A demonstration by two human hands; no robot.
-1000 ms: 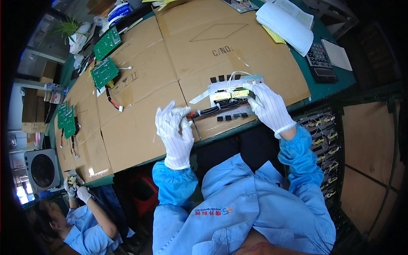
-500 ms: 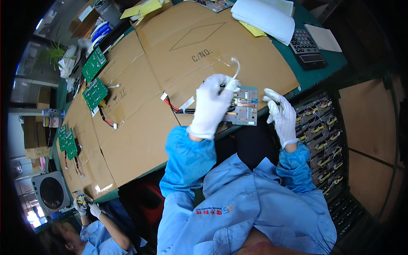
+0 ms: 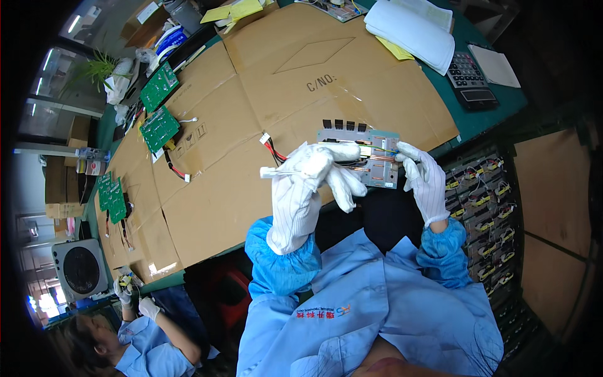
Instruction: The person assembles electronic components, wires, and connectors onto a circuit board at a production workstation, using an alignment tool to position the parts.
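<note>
My left hand (image 3: pixel 308 176), in a white glove, reaches over the left part of a grey circuit board (image 3: pixel 377 176) at the table's near edge. It seems closed on a thin white cable (image 3: pixel 282 172), whose connector sticks out leftward; the exact grip is hidden by the glove. Several black blocks stand along the board's far edge, and copper-coloured strips and a green-yellow wire lie across it. A red and black wire bundle (image 3: pixel 274 149) runs from beside this hand. With fingers apart, my gloved right hand (image 3: pixel 424 179) has its tips at the board's right edge, by blue wire ends.
Flattened cardboard (image 3: pixel 213 163) covers the table. Green circuit boards (image 3: pixel 160 129) with wires lie to the left. Papers (image 3: pixel 411 31) and a calculator (image 3: pixel 468 78) are at the far right. Boards with yellow parts (image 3: pixel 487 220) fill a rack at right. Another person (image 3: pixel 151 333) works at lower left.
My left hand has turned and dropped nearer, so the white cable points left instead of up. My right hand has come in to the board's right edge. The view has shifted slightly.
</note>
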